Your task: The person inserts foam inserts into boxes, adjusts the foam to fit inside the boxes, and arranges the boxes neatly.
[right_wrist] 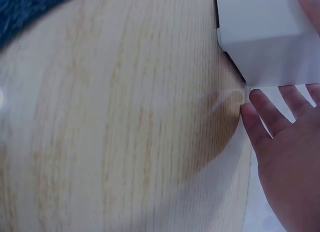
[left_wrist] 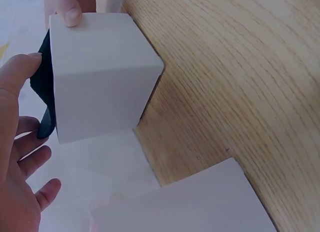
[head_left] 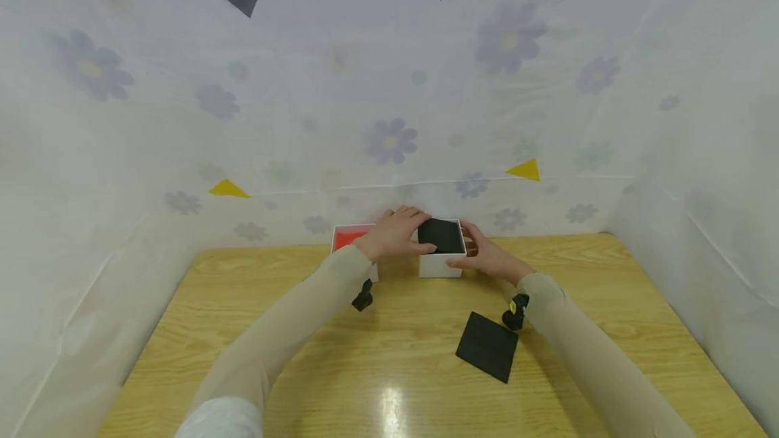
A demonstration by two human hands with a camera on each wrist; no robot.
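Two white boxes stood at the table's (head_left: 255, 330) far edge: left hand (head_left: 394, 234) and right hand (head_left: 487, 257) (fingers relaxed, touching) flanked one white box (head_left: 439, 264) holding one black pad (head_left: 441, 235); another black pad (head_left: 488, 345) lay nearer; the red-lined box (head_left: 351, 238) stood just left.

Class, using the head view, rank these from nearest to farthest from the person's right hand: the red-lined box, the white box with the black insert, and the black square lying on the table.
1. White box: touched by the right hand.
2. Black square: nearer the viewer, beside the right wrist.
3. Red-lined box: far left, beyond the left hand.
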